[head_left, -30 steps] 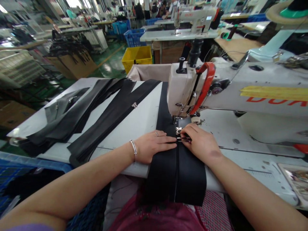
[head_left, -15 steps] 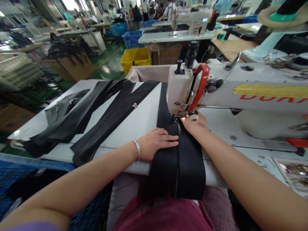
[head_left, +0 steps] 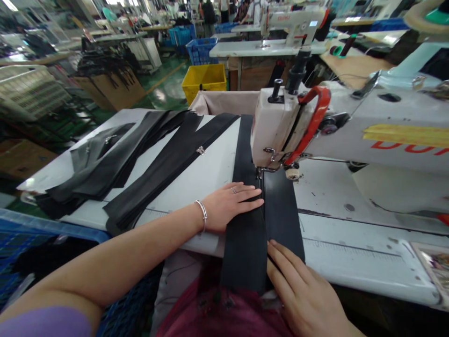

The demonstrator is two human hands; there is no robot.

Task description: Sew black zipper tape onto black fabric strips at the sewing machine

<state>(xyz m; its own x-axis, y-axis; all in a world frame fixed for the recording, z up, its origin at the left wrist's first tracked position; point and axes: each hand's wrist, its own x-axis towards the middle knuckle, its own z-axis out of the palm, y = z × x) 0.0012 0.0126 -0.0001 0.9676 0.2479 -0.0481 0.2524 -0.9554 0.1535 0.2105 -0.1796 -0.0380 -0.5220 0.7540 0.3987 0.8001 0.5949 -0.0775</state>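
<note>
A black strip with a zipper down its middle [head_left: 245,252] runs from the table's near edge to beneath the presser foot [head_left: 259,173] of a white sewing machine [head_left: 270,126]. My left hand [head_left: 233,203] lies flat on the strip's left half, fingertips at the zipper just in front of the foot. Nearer my body, my right hand [head_left: 301,285] has its fingers closed on the strip beside the zipper line, below the table edge. Its thumb is hidden. The near end of the strip hangs toward my lap.
More black strips [head_left: 154,173] with metal zipper sliders [head_left: 201,150] lie on the left of the white table [head_left: 196,178]. A blue crate [head_left: 80,229] stands at lower left. Beyond the table are a yellow bin [head_left: 205,79], another sewing machine [head_left: 294,28] and people in the background.
My right hand has come back from beside the presser foot to the near part of the strip. My left hand stays flat in nearly the same place. The view has shifted slightly.
</note>
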